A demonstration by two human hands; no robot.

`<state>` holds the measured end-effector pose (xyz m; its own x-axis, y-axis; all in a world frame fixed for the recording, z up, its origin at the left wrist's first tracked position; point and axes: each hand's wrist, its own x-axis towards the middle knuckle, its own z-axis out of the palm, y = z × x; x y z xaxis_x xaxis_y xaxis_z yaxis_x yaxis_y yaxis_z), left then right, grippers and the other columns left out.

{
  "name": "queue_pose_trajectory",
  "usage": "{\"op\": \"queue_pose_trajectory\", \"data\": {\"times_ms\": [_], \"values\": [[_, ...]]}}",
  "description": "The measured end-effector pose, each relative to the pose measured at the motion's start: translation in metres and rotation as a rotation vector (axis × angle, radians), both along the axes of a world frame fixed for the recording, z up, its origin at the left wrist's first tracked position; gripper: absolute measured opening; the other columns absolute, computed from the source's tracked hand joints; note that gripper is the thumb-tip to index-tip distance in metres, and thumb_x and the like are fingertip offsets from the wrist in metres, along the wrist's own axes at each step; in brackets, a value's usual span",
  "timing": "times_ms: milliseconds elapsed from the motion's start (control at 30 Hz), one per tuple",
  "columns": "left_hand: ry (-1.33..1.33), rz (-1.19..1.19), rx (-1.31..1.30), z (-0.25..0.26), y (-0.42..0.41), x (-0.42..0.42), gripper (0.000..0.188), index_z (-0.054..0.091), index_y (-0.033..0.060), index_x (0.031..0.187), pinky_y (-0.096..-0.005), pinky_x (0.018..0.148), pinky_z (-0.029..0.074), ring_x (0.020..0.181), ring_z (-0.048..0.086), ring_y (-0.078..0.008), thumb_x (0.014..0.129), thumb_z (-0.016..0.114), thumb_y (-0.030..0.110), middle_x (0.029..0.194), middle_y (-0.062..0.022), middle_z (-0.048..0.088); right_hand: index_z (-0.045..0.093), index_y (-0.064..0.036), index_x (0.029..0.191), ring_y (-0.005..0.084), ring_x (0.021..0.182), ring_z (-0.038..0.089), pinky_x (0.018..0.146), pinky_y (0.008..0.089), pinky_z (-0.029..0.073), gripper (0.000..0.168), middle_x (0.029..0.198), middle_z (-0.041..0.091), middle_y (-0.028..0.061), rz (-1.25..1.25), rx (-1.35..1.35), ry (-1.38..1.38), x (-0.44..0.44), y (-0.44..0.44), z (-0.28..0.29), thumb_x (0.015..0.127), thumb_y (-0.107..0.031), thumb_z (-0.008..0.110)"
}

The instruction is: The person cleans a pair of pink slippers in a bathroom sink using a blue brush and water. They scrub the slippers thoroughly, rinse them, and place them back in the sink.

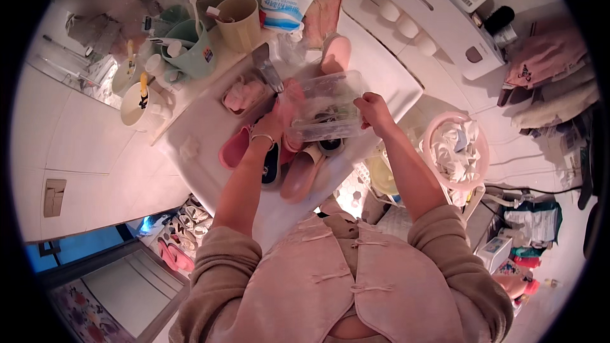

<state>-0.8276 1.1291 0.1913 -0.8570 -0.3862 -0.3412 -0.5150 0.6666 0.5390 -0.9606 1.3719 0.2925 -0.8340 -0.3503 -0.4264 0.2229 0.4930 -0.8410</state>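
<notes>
A clear plastic container (329, 126) is tilted over the white sink (190, 119); my right hand (374, 112) grips its right edge. My left hand (268, 126), a bracelet at the wrist, reaches among several slippers. It is against a bright pink slipper (291, 105), which is blurred, and whether the fingers close on it is unclear. Around it lie a red-pink slipper (235, 148), a dark blue slipper (271, 166), a pale pink slipper (301, 176) and a dark slipper (330, 146), partly under the container. Another pink slipper (336, 55) leans at the back.
The metal faucet (268, 66) rises beside a soap dish (244, 97) holding something pink. Cups, including a beige cup (240, 24), and a salt bag (288, 5) line the ledge. To my right stands a pink wastebasket (481, 152) with crumpled paper, below a white cabinet (429, 14).
</notes>
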Motion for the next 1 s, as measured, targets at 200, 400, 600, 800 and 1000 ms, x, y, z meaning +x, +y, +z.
{"op": "queue_pose_trajectory", "data": {"times_ms": [200,400,600,800,1000], "values": [[-0.071,0.186,-0.040,-0.003,0.019,0.001,0.036,0.052,0.0007,0.110,-0.0465,0.087,0.043,0.100,0.055,-0.0411,0.085,0.040,0.024,0.106,-0.0280,0.056,0.053,-0.002,0.076,0.0149,0.046,0.049,0.041,0.0294,0.047,0.021,0.059,0.048,0.0039,0.050,-0.029,-0.090,-0.033,0.010,-0.039,0.079,-0.023,0.054],[-0.088,0.191,-0.004,-0.015,0.016,0.002,0.038,0.052,0.0037,0.110,-0.0487,0.089,0.040,0.103,0.052,-0.0444,0.085,0.041,0.030,0.109,-0.0271,0.056,0.051,-0.002,0.072,0.0156,0.048,0.050,0.041,0.0305,0.047,0.022,0.060,0.048,0.0044,0.084,-0.064,-0.075,-0.042,0.008,-0.047,0.079,-0.023,0.054],[-0.063,0.192,-0.059,-0.018,0.027,-0.005,0.034,0.056,0.0030,0.099,-0.0448,0.088,0.042,0.100,0.053,-0.0423,0.087,0.041,0.031,0.105,-0.0261,0.057,0.051,0.000,0.071,0.0162,0.047,0.050,0.039,0.0321,0.046,0.024,0.059,0.048,0.0056,0.053,-0.107,-0.070,-0.041,0.022,-0.055,0.077,-0.023,0.055],[-0.004,0.156,-0.049,-0.046,0.011,0.001,0.032,0.060,0.0068,0.096,-0.0439,0.084,0.044,0.095,0.057,-0.0390,0.088,0.042,0.031,0.099,-0.0216,0.061,0.054,-0.003,0.077,0.0120,0.044,0.046,0.039,0.0285,0.044,0.019,0.056,0.045,0.0012,0.105,-0.084,-0.034,-0.042,0.014,-0.052,0.078,-0.022,0.054],[-0.027,0.230,-0.039,-0.022,0.016,0.004,0.033,0.062,0.0072,0.097,-0.0438,0.083,0.044,0.095,0.057,-0.0381,0.087,0.044,0.033,0.096,-0.0204,0.062,0.051,0.002,0.068,0.0169,0.048,0.051,0.038,0.0318,0.046,0.026,0.062,0.051,0.0085,0.095,-0.106,-0.018,-0.038,0.008,-0.047,0.074,-0.022,0.057]]}}
